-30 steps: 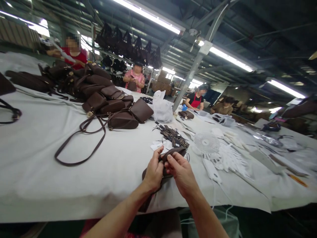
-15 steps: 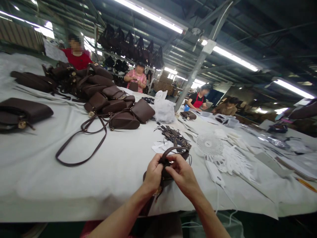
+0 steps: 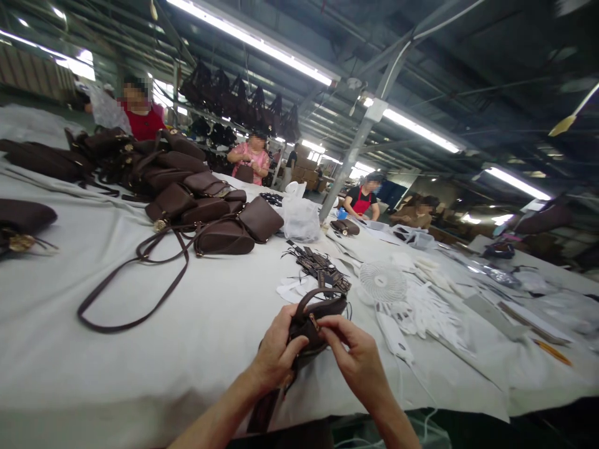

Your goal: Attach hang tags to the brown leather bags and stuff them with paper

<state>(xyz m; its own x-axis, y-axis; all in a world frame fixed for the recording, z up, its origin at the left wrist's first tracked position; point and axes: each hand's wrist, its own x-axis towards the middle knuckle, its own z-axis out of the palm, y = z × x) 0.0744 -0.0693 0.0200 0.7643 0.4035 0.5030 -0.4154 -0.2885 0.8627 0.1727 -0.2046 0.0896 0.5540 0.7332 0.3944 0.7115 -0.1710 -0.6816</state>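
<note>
A small dark brown handbag [image 3: 322, 307] with a looped top handle stands at the front of the table, close to me. My left hand [image 3: 278, 349] grips its left side, thumb on top and fingers around the edge. My right hand [image 3: 349, 343] pinches a small metal zipper pull [image 3: 314, 322] at the bag's top between thumb and fingertips. The lower part of the bag is partly hidden by my hands. Just beyond it lies a heap of black hang tags [image 3: 321, 265] with strings.
A pile of brown handbags [image 3: 178, 168] covers the left back, one strap [image 3: 133, 327] looping forward. To the right are a white fan [image 3: 384, 284], white gloves [image 3: 433, 308] and a pencil [image 3: 552, 351]. A white plastic bag [image 3: 299, 215] stands behind the tags. Several co-workers sit beyond.
My hands have moved slightly apart, uncovering the bag's top and the zipper pull. The view has shifted a little, so the scene sits further left.
</note>
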